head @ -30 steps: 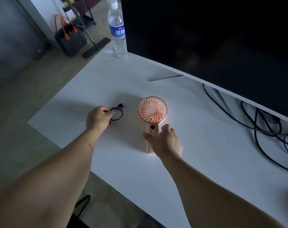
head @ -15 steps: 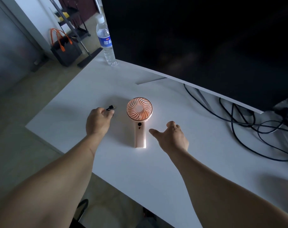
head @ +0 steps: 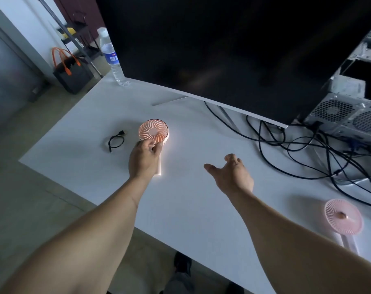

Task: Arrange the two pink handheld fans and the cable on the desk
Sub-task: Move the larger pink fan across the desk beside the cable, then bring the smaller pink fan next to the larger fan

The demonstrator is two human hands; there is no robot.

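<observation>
A lit pink handheld fan (head: 153, 131) lies on the white desk (head: 91, 115), its round head pointing away from me. My left hand (head: 143, 159) covers its handle, fingers pinched at the base of the head. A short black cable (head: 116, 141) lies coiled on the desk, just left of the fan and apart from my hand. My right hand (head: 230, 174) hovers open over the middle of the desk, holding nothing. A second pink fan (head: 343, 218) lies near the desk's right front edge, beside my right forearm.
A large dark monitor (head: 222, 49) spans the back of the desk. A water bottle (head: 112, 57) stands at the back left corner. Tangled black cables (head: 307, 149) and a computer case (head: 347, 115) fill the right side. A black bag (head: 71, 71) sits on the floor.
My left hand let go of the black cable and moved right onto the lit fan's handle. My right hand drew away from that fan to the right. The second fan came into view.
</observation>
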